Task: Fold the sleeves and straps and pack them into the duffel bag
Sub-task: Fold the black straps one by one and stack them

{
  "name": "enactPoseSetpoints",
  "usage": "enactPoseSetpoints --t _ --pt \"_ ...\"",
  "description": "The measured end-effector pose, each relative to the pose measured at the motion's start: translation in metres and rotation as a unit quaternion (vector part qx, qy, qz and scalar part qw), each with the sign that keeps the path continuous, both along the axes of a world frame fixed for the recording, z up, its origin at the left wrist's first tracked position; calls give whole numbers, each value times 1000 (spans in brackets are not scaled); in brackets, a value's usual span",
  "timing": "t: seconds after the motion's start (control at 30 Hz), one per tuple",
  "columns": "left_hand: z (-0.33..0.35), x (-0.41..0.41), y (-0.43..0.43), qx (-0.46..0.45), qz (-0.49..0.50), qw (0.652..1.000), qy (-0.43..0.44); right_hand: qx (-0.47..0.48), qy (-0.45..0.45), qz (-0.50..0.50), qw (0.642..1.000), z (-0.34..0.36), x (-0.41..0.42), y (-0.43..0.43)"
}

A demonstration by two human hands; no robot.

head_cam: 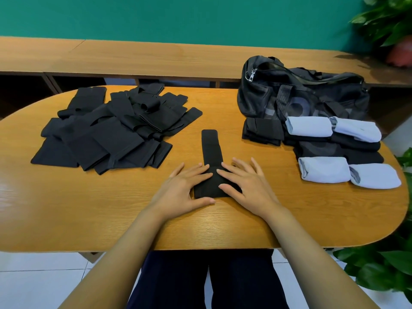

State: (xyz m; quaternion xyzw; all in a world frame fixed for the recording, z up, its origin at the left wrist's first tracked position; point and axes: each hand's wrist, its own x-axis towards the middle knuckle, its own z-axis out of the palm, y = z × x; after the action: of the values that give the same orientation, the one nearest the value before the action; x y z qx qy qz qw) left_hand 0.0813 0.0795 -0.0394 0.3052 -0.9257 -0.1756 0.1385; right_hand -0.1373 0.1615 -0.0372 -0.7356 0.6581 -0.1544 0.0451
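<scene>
Worktop: oval, wood-grain, seen from the person's seat.

Item in work: 1 black strap lies flat at the centre of the worktop, its length running away from the person. The far end is free; the near end is wider and sits under both hands.

Left hand: palm down, fingers straight and slightly spread, fingertips pressing on the left side of the strap's near end. The thumb rests on the worktop along the near edge.

Right hand: palm down, fingers straight and slightly spread, pressing on the right side of the same end. Neither hand pinches or curls round the fabric.

Left of centre: loose pile of black sleeves and straps, overlapping, unfolded.

Far right: black duffel bag, slumped on the worktop. Just in front of it are a folded black stack, further folded black pieces and 4 folded pale blue sleeves, 2 at the rear and 2 at the front.

Surroundings: green wall; leafy plants at the right.
</scene>
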Motion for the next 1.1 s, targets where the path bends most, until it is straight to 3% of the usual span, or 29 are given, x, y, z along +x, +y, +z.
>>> enactPoseSetpoints --t 0.43,0.93,1.1 --pt "-1 0 0 12 37 999 38 2 8 14 1000 0 -1 -1" --pt "2 3 6 -79 54 985 143 -139 -47 6 989 -3 1 2" --pt "1 5 7 -61 66 975 203 -205 -100 -9 974 1 2 4"
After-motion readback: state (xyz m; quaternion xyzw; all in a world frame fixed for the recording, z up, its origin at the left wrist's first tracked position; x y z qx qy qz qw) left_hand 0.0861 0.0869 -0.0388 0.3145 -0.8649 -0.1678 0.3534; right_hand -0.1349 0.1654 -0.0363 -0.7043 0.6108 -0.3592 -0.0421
